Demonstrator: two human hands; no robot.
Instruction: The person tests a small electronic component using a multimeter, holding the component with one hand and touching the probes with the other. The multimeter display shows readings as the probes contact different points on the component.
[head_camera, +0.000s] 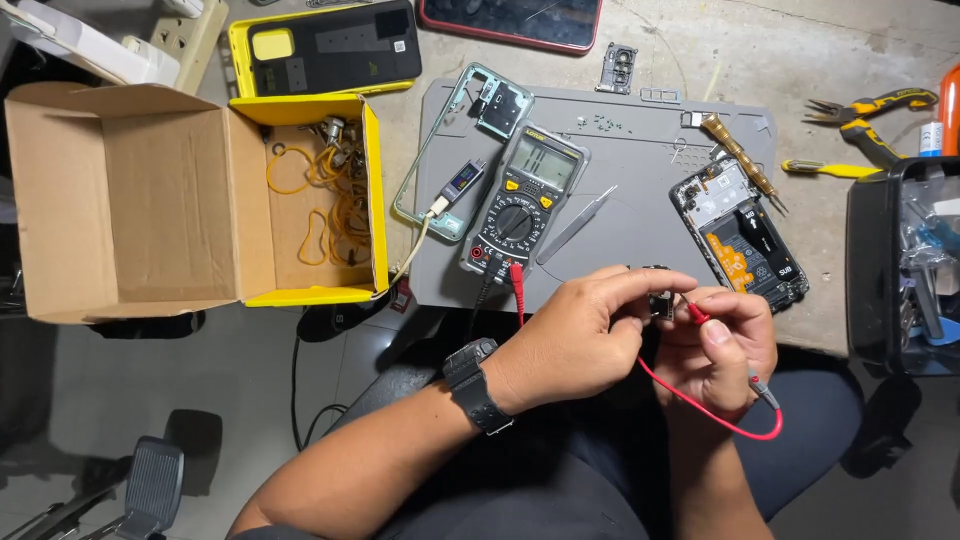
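Left hand (575, 335) fingers pinch a small black part (660, 300); right hand (718, 350) grips the red probe (697, 314) against it, multimeter (522, 200) just behind.

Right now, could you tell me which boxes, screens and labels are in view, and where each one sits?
Cardboard box: far left, open, brown.
Yellow box: beside the cardboard one, open, holding yellow bands.
Multimeter: mat centre, dark grey, pale rectangular screen.
USB tester: left of the multimeter, small lit screen.
Red-edged phone: top edge, dark screen.
Opened phone: mat's right, small white labels.
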